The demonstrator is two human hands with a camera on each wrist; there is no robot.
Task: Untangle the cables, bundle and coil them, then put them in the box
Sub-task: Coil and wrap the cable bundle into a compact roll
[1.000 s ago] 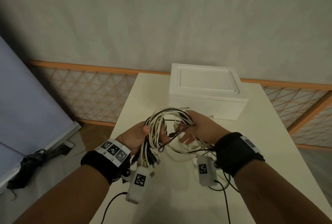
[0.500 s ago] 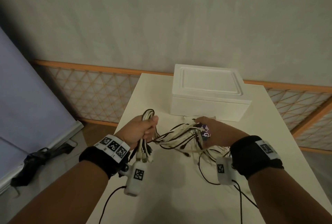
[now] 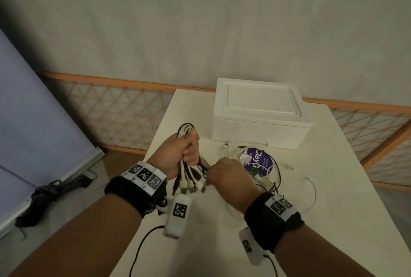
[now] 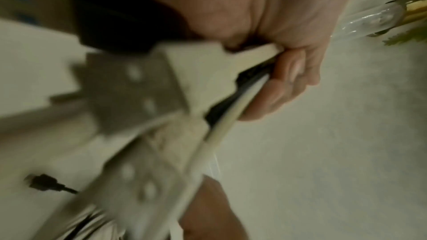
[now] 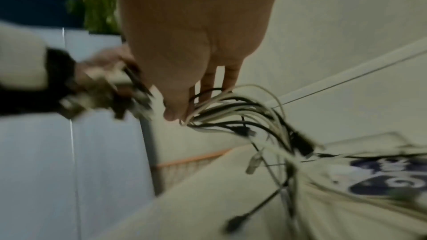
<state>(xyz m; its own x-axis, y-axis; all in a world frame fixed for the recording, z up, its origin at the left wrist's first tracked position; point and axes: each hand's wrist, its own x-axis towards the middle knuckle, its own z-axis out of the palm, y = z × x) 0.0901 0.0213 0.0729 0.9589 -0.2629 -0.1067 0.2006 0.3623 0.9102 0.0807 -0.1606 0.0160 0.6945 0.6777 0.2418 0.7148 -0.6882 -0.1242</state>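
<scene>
Both hands, left hand point(image 3: 178, 154) and right hand point(image 3: 229, 176), clutch cables point(image 3: 191, 179) near the table point(image 3: 333, 187)'s left edge.

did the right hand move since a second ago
Yes. The right hand has dropped toward the viewer, away from the white box, uncovering the purple disc; it pinches cables.

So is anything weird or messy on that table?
Yes. Loose cables sprawl in a tangle over a purple round label on the table, not coiled. The left hand grips a bunch of cables, the right hand pinches more strands. The white box is closed.
</scene>
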